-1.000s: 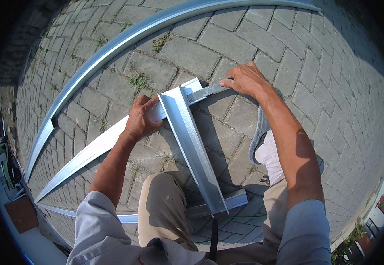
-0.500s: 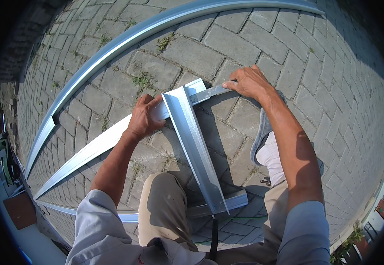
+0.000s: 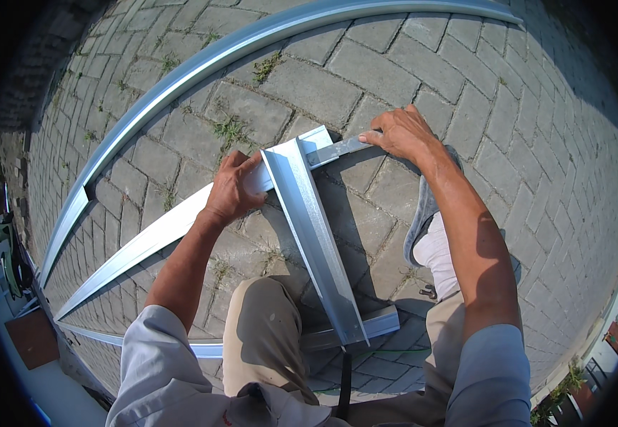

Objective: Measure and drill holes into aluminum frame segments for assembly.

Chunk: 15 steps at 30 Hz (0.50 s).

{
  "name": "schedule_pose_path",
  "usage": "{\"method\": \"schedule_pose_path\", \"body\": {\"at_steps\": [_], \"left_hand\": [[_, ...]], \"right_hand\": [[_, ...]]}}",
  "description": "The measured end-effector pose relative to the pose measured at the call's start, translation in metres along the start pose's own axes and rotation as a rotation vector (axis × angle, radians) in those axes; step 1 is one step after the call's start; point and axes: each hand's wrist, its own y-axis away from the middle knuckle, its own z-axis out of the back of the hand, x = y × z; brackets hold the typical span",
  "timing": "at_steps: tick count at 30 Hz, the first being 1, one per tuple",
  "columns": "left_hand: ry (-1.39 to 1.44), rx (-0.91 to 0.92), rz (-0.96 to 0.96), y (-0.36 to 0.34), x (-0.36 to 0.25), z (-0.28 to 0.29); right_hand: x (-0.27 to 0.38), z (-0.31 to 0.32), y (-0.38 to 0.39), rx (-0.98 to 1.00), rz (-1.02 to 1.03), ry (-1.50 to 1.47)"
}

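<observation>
A short silvery metal channel (image 3: 314,242) lies crosswise over the end of a long metal channel (image 3: 156,238) that runs off to the left. My left hand (image 3: 235,186) is wrapped round the long channel right beside this crossing, its fingers at the short channel's upper corner. With fingertips and thumb pinched, my right hand (image 3: 400,134) holds the outer end of a flat grey metal strip (image 3: 343,149), like a ruler. The strip's other end rests on the long channel, against the short channel's right side. At its lower end the short channel crosses another metal channel (image 3: 382,324) near my knees.
Another long channel (image 3: 181,77), bent by the lens, lies on the paving blocks (image 3: 309,82) beyond my hands. My shoe (image 3: 423,213) stands at the right. A small dark tool (image 3: 428,292) and a thin green cord (image 3: 401,350) lie near my legs.
</observation>
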Motion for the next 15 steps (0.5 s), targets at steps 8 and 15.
{"method": "schedule_pose_path", "body": {"at_steps": [8,15], "left_hand": [[-0.034,0.004,-0.003,0.0001,-0.0044,0.0025],[0.015,0.018,0.023,-0.0001,-0.0051,0.0024]], "right_hand": [[-0.0032,-0.0022,-0.0008,-0.021,0.021,0.004],[-0.0014,0.0008,-0.0014,0.034,-0.013,-0.013]]}}
